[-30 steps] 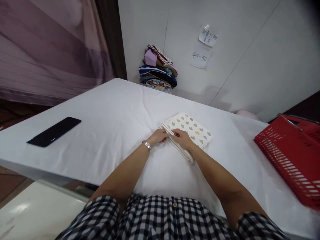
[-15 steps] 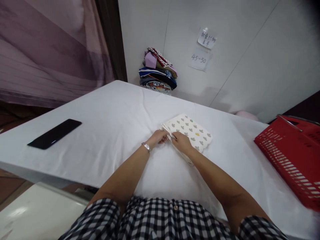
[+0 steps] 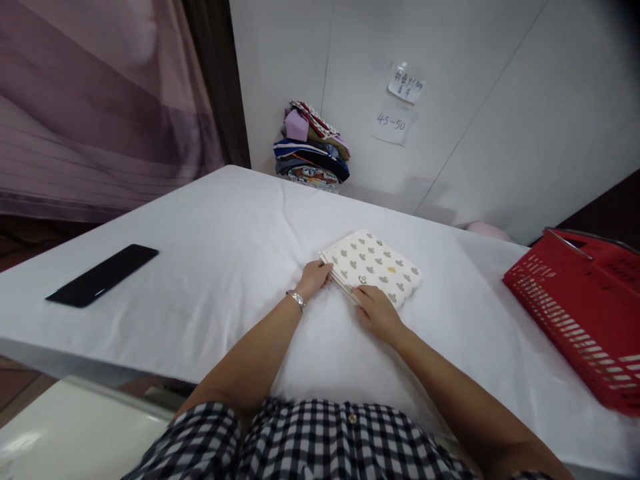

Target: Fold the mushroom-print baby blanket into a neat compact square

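Observation:
A folded cream cloth with small grey heart-like prints (image 3: 376,264) lies flat on the white-covered table (image 3: 215,253) in front of me. My left hand (image 3: 314,278), a silver bracelet on its wrist, touches the cloth's near-left corner with its fingertips. My right hand (image 3: 377,311) rests on the cloth's near edge, fingers curled against the folded layers. Whether either hand pinches the fabric or only presses on it I cannot tell.
A black phone (image 3: 103,275) lies at the table's left. A red plastic basket (image 3: 580,307) stands at the right edge. A pile of folded coloured clothes (image 3: 311,148) sits against the far wall, under two paper notes (image 3: 397,103). A purple curtain hangs at left.
The loose strip along the cloth's near edge has been tucked in, and the cloth lies as a neat square. My right hand slid toward me along that edge.

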Available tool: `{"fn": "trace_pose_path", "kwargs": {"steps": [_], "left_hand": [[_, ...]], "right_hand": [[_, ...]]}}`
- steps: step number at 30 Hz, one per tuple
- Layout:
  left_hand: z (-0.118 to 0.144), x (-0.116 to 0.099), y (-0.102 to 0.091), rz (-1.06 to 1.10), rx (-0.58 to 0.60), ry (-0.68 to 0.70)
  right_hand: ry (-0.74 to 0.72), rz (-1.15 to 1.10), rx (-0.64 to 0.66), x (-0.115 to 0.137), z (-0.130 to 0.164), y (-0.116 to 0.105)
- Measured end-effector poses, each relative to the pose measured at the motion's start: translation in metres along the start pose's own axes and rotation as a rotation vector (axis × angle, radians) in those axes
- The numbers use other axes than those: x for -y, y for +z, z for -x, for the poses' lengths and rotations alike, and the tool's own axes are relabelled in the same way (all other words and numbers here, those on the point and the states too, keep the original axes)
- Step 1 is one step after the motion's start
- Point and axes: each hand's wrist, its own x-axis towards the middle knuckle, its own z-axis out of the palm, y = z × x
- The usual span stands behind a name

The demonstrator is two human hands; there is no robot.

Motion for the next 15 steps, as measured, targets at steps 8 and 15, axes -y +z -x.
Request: {"fn": "trace_pose_path", "kwargs": {"steps": [8, 15], "left_hand": [[-0.004, 0.001, 0.002, -0.15, -0.164, 0.069], [0.012, -0.009, 0.0, -0.476, -0.394, 0.447]], "right_hand": [[-0.106, 0.062, -0.206, -0.007, 0.046, 0.022], [-0.092, 0.096, -0.221, -0.007, 0.045, 0.027]]}}
